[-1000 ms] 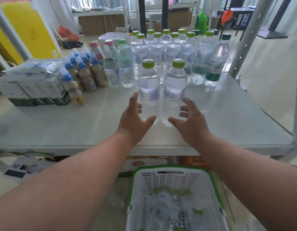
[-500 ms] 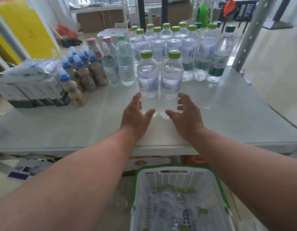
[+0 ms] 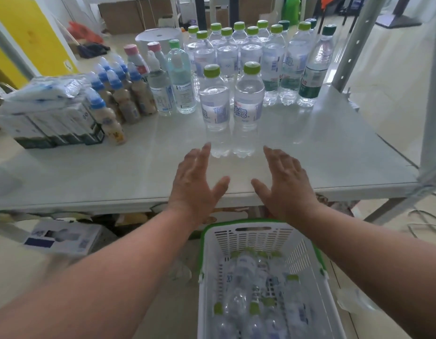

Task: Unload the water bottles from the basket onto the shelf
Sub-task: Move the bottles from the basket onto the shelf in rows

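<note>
Two hands hovered over the front edge of the shelf (image 3: 310, 148), fingers straight and spread, holding nothing. The left hand (image 3: 196, 184) had its fingertips just beside the base of the left front bottle (image 3: 214, 106); whether they touched it could not be told. The right hand (image 3: 284, 182) sat near the base of the right front bottle (image 3: 248, 101), a small gap showing between them. Those two green-capped water bottles stood upright, side by side and touching, ahead of both palms. Behind them a cluster of green-capped water bottles (image 3: 251, 50) stood upright in rows at the back of the shelf. To the left stood small blue-capped bottles (image 3: 119, 94) and a wrapped carton pack (image 3: 48, 113). Below the forearms, on the floor, the white basket (image 3: 251, 233) with a green rim held more water bottles (image 3: 256, 289) lying on their sides.
</note>
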